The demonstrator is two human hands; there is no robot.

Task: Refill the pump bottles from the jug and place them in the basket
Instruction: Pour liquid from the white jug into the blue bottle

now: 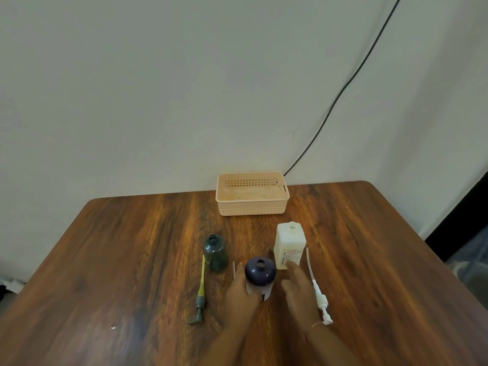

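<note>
Nearest, left hand point(241, 289) grips the uncapped purple bottle point(260, 272); right hand point(297, 282) hovers spread beside it. Farther: white bottle point(290, 245), green bottle point(215, 253), empty basket point(252, 210). Risk: open bottles tipping on the desk point(132, 260).

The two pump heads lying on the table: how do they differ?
The left pump is dark grey with a yellow-green tube; the right pump is white with a clear tube. The left pump lies beside the dark green bottle, clear of the hands; the right pump lies by the white bottle, close to the right hand. Both lie flat, off their bottles, tubes pointing away.
</note>
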